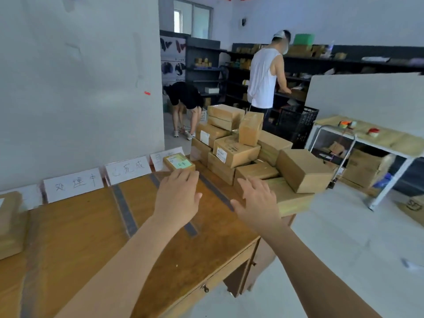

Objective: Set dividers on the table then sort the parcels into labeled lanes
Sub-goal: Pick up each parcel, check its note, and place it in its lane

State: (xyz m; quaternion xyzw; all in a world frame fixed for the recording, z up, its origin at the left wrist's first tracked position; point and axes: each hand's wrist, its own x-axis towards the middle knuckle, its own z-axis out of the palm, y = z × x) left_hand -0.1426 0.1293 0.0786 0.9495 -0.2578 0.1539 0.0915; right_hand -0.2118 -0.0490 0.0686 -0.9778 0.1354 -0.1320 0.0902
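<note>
Left hand point(177, 193) and right hand point(259, 200) spread, empty — cards point(73, 184) read 处理中, 已完成.

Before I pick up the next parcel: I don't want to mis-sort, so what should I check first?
1. Hands free: left hand and right hand are open and hold nothing: ok.
2. Dividers laid: grey strips lie across the table: ok.
3. Lane signs standing: paper signs are upright at the wall: ok.
4. Far-right sign readable: small parcel partly hides it: not ok.
5. Parcel pile steady: top box looks tilted: not ok.
6. Label on nearest parcel: none readable: cannot tell.
</note>
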